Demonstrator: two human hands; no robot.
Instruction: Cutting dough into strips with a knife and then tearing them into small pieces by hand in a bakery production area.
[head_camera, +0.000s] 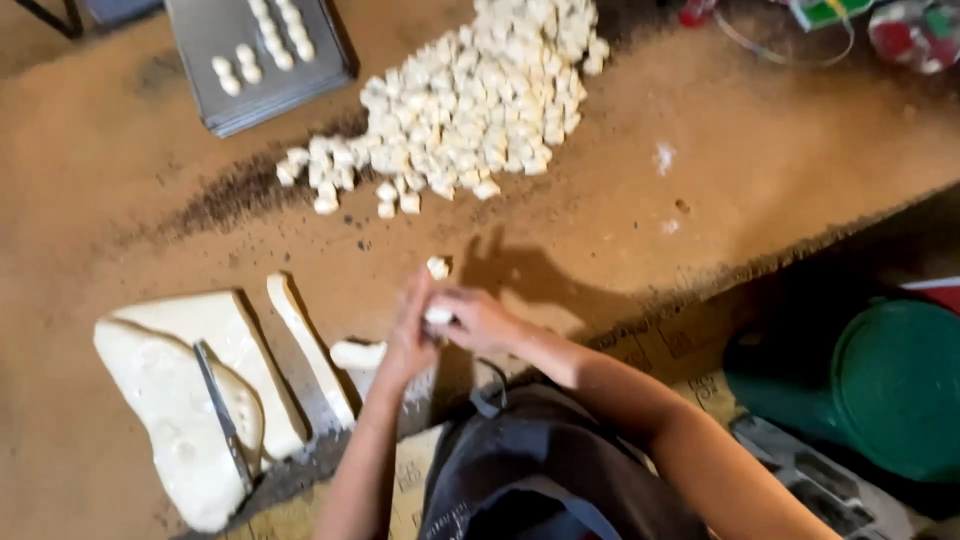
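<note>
My left hand (408, 335) and my right hand (478, 320) are pressed together over the brown table, with a small pale dough piece (438, 316) pinched between them. A loose dough cube (437, 267) sits just beyond my fingertips. To the left lies a big flat slab of dough (160, 385) with a knife (222, 412) resting on it, and a long cut dough strip (305, 345) beside it. A short dough stub (358, 354) lies by my left wrist. A large heap of cut dough cubes (480, 95) covers the far middle of the table.
A grey baking tray (200, 40) at the far left carries rows of shaped dough pieces. A green round lid or bucket (895, 385) stands low on the right, off the table edge. Coloured packets (900, 30) lie at the far right corner.
</note>
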